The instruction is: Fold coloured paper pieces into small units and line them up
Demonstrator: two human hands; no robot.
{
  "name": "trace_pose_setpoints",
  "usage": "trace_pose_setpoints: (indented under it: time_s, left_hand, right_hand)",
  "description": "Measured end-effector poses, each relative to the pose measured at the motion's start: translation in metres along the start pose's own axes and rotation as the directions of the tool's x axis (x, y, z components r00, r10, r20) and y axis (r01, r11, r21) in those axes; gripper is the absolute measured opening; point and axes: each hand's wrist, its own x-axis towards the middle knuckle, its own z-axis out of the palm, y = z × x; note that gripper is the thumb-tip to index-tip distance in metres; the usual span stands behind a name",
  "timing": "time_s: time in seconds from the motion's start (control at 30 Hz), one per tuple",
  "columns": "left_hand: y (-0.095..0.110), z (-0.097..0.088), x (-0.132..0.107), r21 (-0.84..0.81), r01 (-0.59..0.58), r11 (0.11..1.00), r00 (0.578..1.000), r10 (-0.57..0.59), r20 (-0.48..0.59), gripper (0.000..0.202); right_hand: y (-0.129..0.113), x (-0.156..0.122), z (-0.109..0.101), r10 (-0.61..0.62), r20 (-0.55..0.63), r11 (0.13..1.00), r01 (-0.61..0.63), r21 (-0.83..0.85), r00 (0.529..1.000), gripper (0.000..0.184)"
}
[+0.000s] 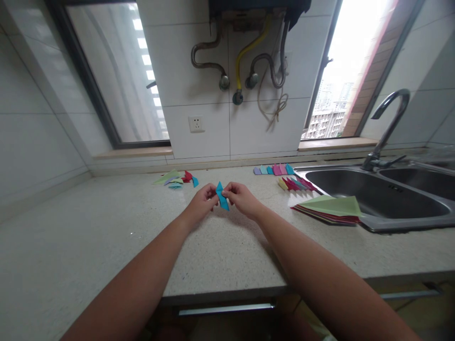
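Note:
Both my hands meet over the middle of the speckled countertop (88, 237). Between them is a small folded piece of blue paper (222, 196). My left hand (203, 201) pinches its left side with closed fingers. My right hand (241, 196) pinches its right side the same way. The paper is held just above the counter, its pointed end tilted down and to the right.
A stack of folded paper sheets, green on top (332, 208), lies beside the steel sink (373, 199). Rows of small folded coloured pieces (273, 169) (297, 183) sit behind it. More scraps (174, 179) lie at the back left. A tap (387, 128) stands at the right.

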Motion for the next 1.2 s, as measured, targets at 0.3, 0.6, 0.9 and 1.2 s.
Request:
trace_pose_setpoints:
  time_s: [0.3, 0.6, 0.9, 1.2]
  left_hand:
    - [-0.0017, -0.0031, -0.0013, 0.035, -0.015, 0.999, 1.0, 0.016, -0.024, 0.018]
    - [-0.0004, -0.0032, -0.0013, 0.011, -0.001, 1.0, 1.0, 0.002, -0.025, 0.018]
    - [-0.0048, -0.0049, 0.0003, 0.033, -0.01, 0.999, 1.0, 0.011, -0.021, 0.016]
    - [-0.0035, -0.0016, -0.0012, 0.035, 0.024, 0.999, 1.0, -0.024, -0.012, 0.024]
  right_hand:
    - [0.0043, 0.0001, 0.0026, -0.028, -0.015, 0.997, 0.027, -0.072, 0.999, 0.021]
    - [0.0015, -0.0016, -0.0005, 0.015, 0.008, 0.998, -0.015, -0.059, 1.0, 0.024]
    - [-0.0006, -0.0027, -0.0041, 0.056, 0.093, 0.998, -0.052, -0.044, 0.994, 0.027]
    - [-0.0002, -0.0005, -0.0054, -0.01, 0.085, 0.995, 0.018, -0.094, 0.996, 0.023]
